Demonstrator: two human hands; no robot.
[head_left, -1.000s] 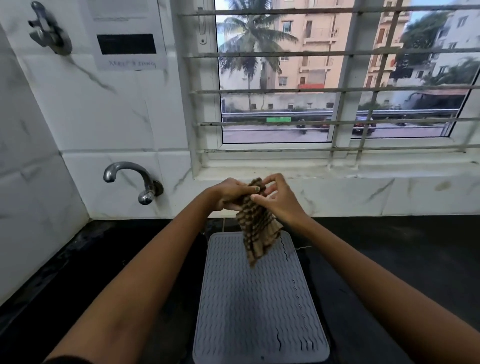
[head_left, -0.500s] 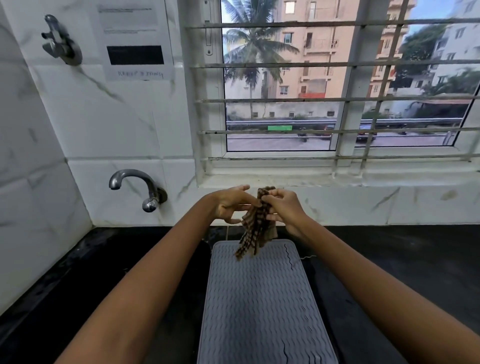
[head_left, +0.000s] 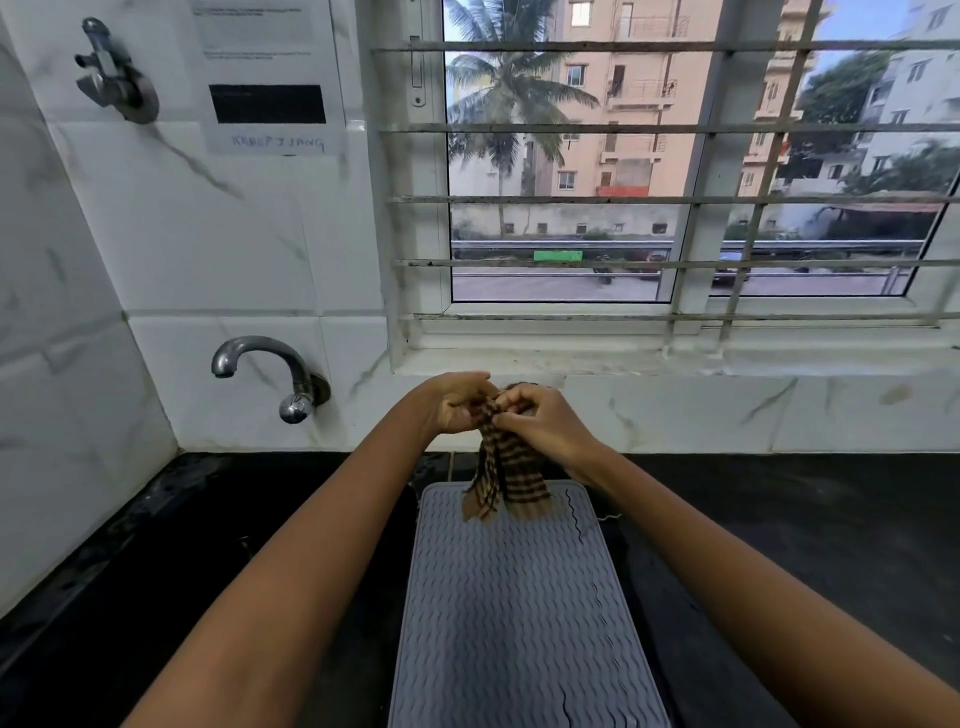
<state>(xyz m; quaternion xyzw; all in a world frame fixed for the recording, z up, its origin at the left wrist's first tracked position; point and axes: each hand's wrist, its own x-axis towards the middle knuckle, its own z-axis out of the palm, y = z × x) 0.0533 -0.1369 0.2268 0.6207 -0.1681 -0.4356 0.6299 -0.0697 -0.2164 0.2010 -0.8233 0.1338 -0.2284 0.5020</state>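
Note:
A small brown cloth with dark stripes (head_left: 506, 478) hangs bunched over the far end of a grey ribbed mat (head_left: 519, 613). My left hand (head_left: 457, 402) and my right hand (head_left: 545, 421) meet at its top edge, above the mat. Both pinch the cloth's upper part with curled fingers. The cloth's lower end dangles just above the mat's far edge, and its top is hidden between my fingers.
The mat lies on a black stone counter (head_left: 805, 545). A metal tap (head_left: 270, 374) sticks out of the white marble wall at the left, with a second fitting (head_left: 114, 78) higher up. A barred window (head_left: 675, 171) and its sill run behind my hands.
The cloth has been gathered from a longer hanging strip into a tighter bunch. My two hands have drawn closer together at its top.

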